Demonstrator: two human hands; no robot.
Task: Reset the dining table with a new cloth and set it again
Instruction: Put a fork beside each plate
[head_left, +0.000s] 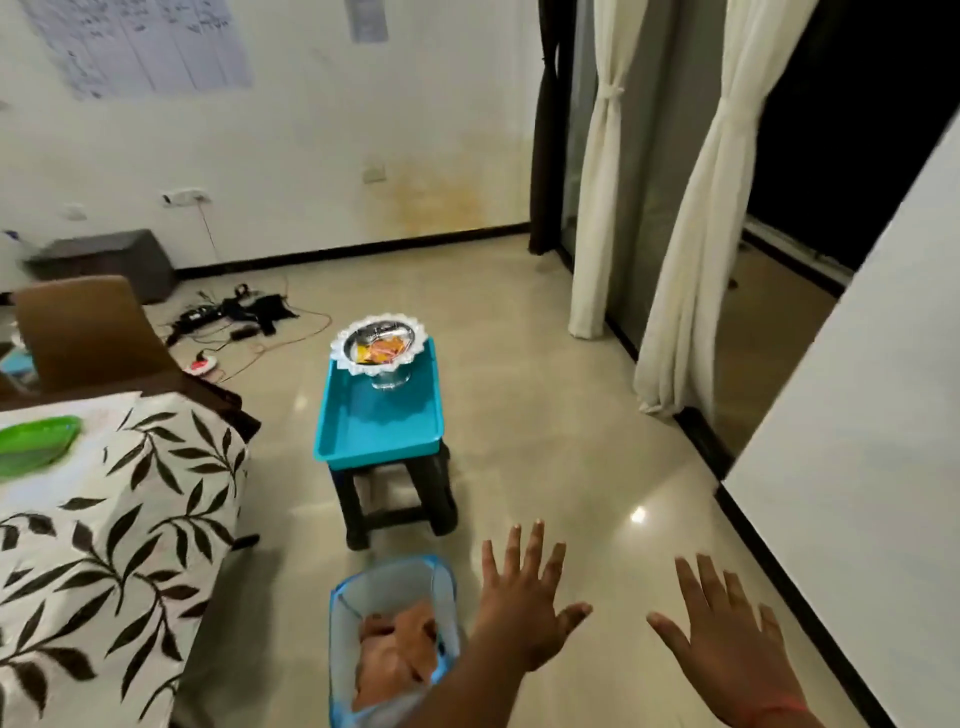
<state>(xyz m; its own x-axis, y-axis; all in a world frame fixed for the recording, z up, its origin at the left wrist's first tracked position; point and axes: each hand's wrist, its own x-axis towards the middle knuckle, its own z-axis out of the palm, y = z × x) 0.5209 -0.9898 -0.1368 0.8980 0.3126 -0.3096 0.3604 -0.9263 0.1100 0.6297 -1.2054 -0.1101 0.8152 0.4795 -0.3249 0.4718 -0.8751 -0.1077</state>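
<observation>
Both hands were empty and spread wide, fingers straight, above the floor: the left hand (522, 605) hovered just beside a blue mesh basket (340, 613) standing on the floor, the right hand (727, 644) well apart from it toward the white wall. The basket held a crumpled peach-coloured cloth (397, 649), seemingly the old cover, discarded. At the left edge of the frame the desk (228, 402) already wore a white cloth printed with dark leaves (119, 519), draped over its near corner, with a green plate (36, 441) lying on top near the far edge. The laying of the new cloth therefore looked finished, and the resetting appeared to be the step in hand. Farther out, a turquoise tray (379, 421) sat on a dark stool (395, 499); at the tray's far end stood a footed steel bowl with a white lace-like rim (379, 348), holding orange packets. The next move would likely call for stepping forward and lifting that bowl with both hands, kept level, to carry it to the desk.
</observation>
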